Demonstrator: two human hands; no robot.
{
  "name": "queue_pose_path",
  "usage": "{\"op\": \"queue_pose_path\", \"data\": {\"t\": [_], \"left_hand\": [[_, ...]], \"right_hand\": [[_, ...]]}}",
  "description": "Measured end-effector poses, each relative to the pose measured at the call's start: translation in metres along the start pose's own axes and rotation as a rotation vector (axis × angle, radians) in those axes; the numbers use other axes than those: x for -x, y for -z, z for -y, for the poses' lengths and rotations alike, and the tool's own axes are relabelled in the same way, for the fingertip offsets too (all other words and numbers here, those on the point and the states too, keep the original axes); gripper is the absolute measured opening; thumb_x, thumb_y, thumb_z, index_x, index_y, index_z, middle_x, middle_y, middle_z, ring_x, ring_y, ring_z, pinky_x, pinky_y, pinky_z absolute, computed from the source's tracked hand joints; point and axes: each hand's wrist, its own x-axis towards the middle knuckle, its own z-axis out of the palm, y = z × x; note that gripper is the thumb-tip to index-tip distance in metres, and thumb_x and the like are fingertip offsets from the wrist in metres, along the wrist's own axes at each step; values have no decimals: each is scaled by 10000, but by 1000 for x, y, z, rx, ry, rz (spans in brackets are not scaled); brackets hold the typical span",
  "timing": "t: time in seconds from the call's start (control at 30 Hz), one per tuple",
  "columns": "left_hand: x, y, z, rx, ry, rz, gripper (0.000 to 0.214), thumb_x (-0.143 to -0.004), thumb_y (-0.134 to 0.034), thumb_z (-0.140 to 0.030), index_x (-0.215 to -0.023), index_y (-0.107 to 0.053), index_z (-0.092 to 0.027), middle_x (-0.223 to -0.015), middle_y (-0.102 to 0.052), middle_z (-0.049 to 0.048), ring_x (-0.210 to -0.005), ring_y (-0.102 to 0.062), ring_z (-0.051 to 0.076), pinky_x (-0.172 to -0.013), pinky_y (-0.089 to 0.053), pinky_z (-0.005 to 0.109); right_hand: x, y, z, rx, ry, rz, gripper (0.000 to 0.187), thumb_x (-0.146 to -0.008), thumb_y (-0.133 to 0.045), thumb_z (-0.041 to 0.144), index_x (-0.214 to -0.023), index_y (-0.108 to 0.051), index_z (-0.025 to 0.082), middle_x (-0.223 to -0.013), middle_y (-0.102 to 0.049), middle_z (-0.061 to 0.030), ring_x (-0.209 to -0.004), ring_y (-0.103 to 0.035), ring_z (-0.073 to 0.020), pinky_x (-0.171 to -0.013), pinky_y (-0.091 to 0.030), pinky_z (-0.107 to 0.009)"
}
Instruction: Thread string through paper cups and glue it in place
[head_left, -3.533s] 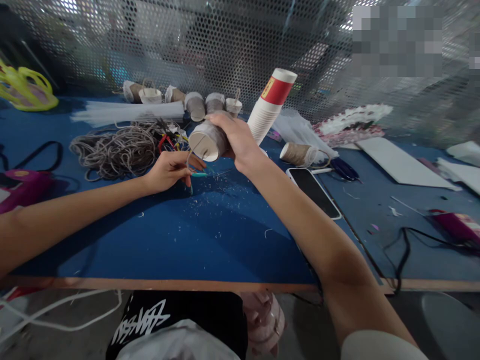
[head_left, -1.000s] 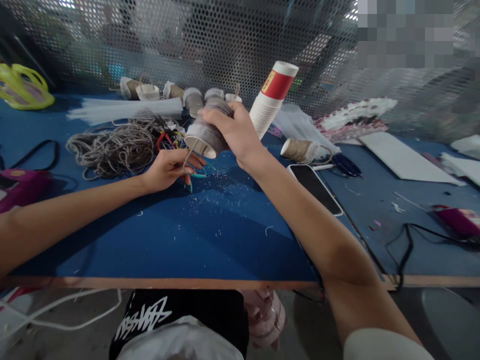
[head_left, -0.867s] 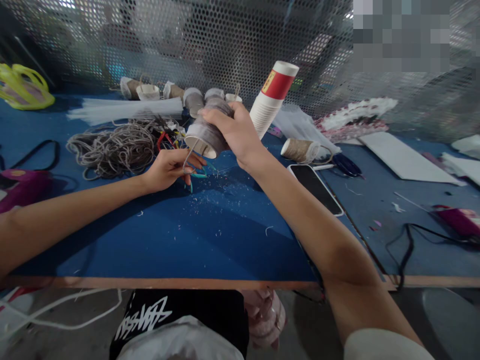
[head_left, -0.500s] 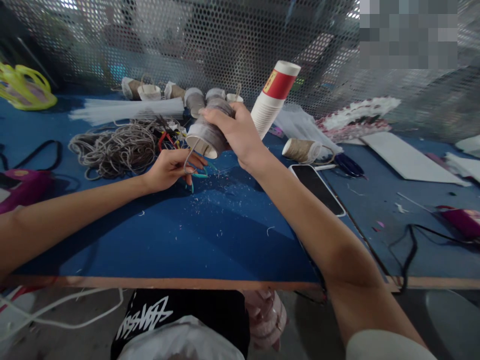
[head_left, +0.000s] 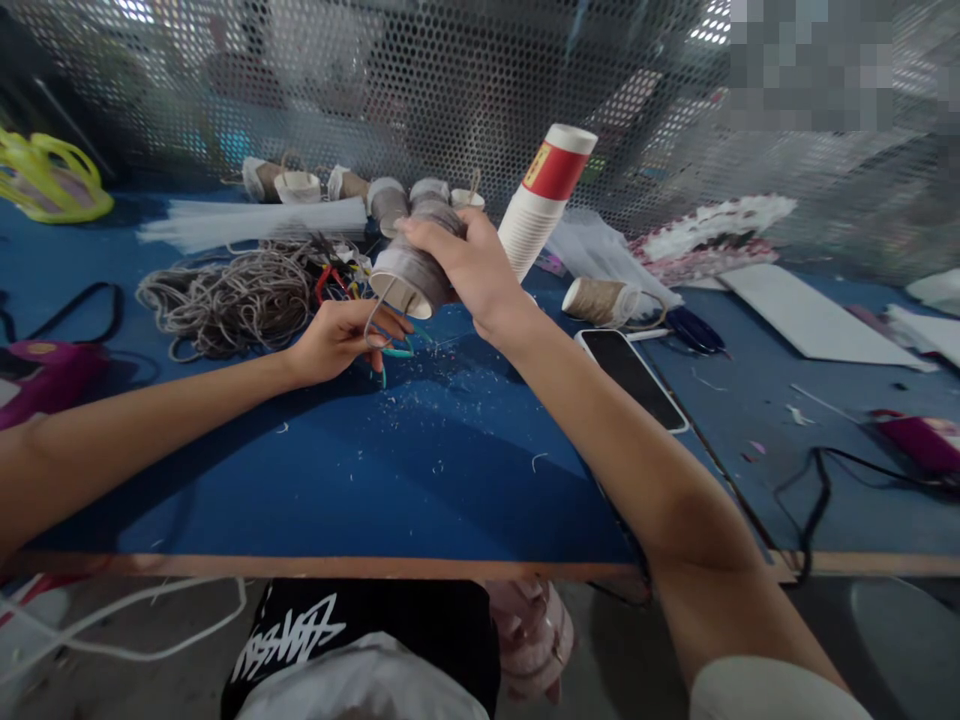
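My right hand is closed around a paper cup wrapped in grey material, tilted so its open mouth faces down towards my left hand. A grey cord loops out of the mouth to my left hand, whose fingers are bent together at the cord. Beneath those fingers show the teal handles of a tool; its kind and whether I hold it cannot be made out. A heap of grey cord lies left of the cup.
A leaning stack of white paper cups stands behind my right wrist. Several wrapped cups line the mesh wall. A phone lies beside my right forearm, near a brown-wrapped cup. Scraps litter the blue table.
Both hands keep almost the same place and hold. The wrapped cup has shifted very slightly left, and the view has moved a little.
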Motion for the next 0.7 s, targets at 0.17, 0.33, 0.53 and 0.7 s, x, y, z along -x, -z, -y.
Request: {"op": "queue_pose_path", "data": {"t": [0.17,0.33,0.53,0.7], "left_hand": [[0,0,0,41,7,-7,335,-800,-729,-459,-869,-715,-132,-1017,-732,115,-505,-671,83,-474,-582,166],[0,0,0,11,13,-4,343,-811,-714,-476,-869,-703,-138,-1028,-731,109,-493,-659,76,-462,-567,172],[-4,-1,-2,-197,-151,-41,335,-840,-665,-510,-787,-715,-184,-833,-750,77,-855,-731,183,-731,-615,261],[-5,0,-4,-274,-158,-46,342,-856,-631,-534,-793,-721,-210,-884,-759,85,-893,-730,201,-779,-592,299]], "right_hand": [[-2,2,-2,11,-8,13,414,-635,-755,523,-814,-466,287,-845,-599,12,-949,-555,-217,-774,-478,-362],[-6,3,-5,23,13,16,429,-623,-771,537,-829,-490,286,-869,-612,0,-978,-560,-230,-782,-486,-361],[-7,2,-8,11,-4,5,448,-614,-775,533,-901,-519,303,-887,-616,2,-1018,-568,-254,-766,-512,-382],[-2,0,-2,-54,-70,22,421,-605,-789,502,-866,-550,275,-824,-627,9,-956,-604,-226,-772,-517,-372]]}}
